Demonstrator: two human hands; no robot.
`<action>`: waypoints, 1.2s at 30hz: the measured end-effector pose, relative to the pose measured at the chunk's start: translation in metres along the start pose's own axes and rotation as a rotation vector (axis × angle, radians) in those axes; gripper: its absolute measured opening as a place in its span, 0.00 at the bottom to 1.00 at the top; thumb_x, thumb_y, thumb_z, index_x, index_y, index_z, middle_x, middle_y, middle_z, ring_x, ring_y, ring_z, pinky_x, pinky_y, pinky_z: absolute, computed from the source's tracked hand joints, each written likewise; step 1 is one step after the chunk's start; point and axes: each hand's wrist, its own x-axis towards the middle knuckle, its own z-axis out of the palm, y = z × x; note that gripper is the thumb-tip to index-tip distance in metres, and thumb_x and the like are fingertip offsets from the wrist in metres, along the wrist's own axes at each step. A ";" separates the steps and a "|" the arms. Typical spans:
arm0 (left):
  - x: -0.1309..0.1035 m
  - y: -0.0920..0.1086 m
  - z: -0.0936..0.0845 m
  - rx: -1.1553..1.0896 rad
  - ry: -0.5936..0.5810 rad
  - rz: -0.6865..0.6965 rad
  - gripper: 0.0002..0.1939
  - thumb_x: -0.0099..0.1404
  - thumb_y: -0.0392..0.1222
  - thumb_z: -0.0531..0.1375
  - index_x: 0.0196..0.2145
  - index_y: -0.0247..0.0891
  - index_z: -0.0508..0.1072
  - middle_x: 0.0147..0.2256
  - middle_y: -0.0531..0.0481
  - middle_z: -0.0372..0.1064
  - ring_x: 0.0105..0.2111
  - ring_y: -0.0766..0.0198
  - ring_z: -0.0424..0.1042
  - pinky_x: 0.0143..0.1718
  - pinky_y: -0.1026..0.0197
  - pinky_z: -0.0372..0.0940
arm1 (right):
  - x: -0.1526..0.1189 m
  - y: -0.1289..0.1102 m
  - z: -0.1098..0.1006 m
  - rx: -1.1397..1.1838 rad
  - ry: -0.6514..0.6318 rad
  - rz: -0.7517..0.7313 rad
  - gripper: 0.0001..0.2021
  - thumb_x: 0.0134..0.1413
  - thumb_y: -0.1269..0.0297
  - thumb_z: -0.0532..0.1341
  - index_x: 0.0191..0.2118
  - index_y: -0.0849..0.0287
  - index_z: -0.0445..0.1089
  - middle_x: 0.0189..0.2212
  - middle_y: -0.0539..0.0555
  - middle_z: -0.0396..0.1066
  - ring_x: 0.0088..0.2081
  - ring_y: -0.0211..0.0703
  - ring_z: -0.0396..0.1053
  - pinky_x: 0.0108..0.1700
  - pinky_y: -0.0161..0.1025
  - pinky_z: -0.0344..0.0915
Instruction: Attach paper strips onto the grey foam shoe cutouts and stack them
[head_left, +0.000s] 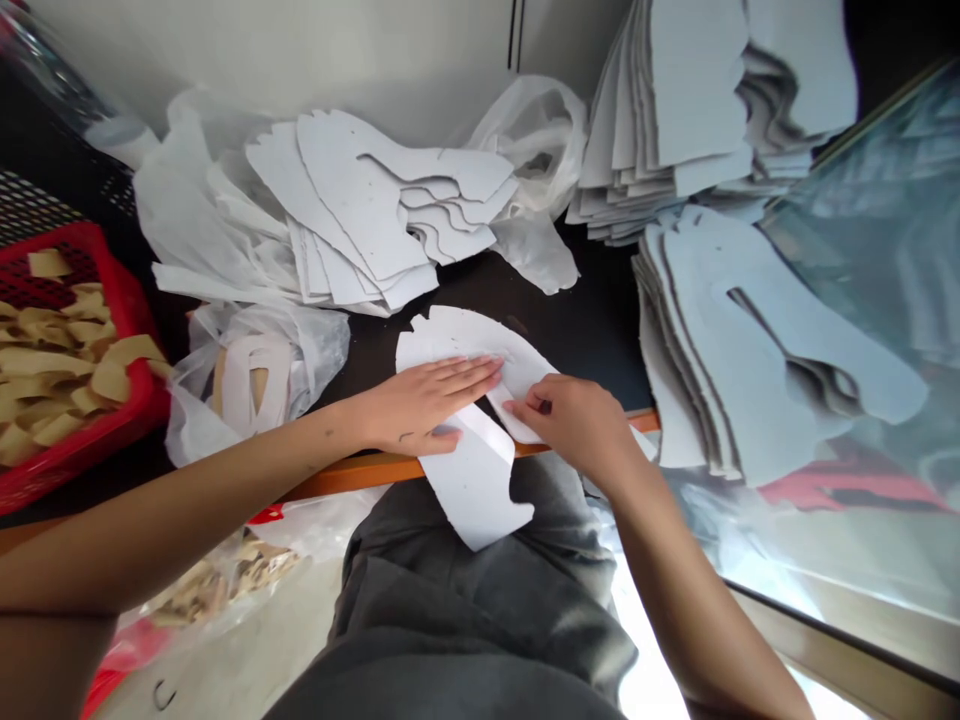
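A white cut-out piece (pixel 469 475), shaped like a shoe upper with a notched end, lies at the edge of the dark table. Its lower part hangs over that edge above my lap. My left hand (pixel 431 400) rests flat on it, fingers stretched out and together, thumb apart. On the right side of the piece, my right hand (pixel 581 415) has its fingers curled, with thumb and forefinger pinching at the inner edge of the slot. Whatever lies inside that pinch besides the piece is hidden by the fingers.
Similar white pieces (pixel 360 210) lie fanned on plastic bags behind my hands. More stacks (pixel 705 90) stand back right and beside a glass pane (pixel 892 250). A red basket (pixel 124 290) of tan strips sits left, near a bag (pixel 322 345) holding pale cut-outs.
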 end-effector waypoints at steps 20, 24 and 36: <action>-0.001 -0.002 0.007 0.121 0.070 0.053 0.39 0.70 0.47 0.56 0.73 0.39 0.44 0.73 0.41 0.27 0.73 0.52 0.32 0.71 0.49 0.35 | -0.022 0.005 -0.002 -0.048 -0.059 0.041 0.18 0.62 0.53 0.63 0.25 0.57 0.74 0.34 0.50 0.70 0.29 0.36 0.64 0.32 0.36 0.51; -0.001 -0.004 0.008 0.140 0.071 0.076 0.38 0.71 0.49 0.54 0.73 0.39 0.45 0.73 0.44 0.29 0.73 0.54 0.33 0.72 0.50 0.33 | -0.026 0.011 0.005 -0.051 -0.034 0.007 0.15 0.64 0.55 0.60 0.29 0.55 0.75 0.36 0.49 0.68 0.30 0.35 0.64 0.30 0.36 0.50; 0.002 0.017 -0.005 0.207 0.024 0.084 0.37 0.72 0.45 0.50 0.72 0.30 0.43 0.73 0.43 0.30 0.73 0.61 0.32 0.71 0.56 0.26 | -0.023 0.011 0.001 -0.210 0.005 0.012 0.19 0.63 0.51 0.61 0.25 0.59 0.68 0.29 0.54 0.67 0.28 0.41 0.62 0.29 0.39 0.45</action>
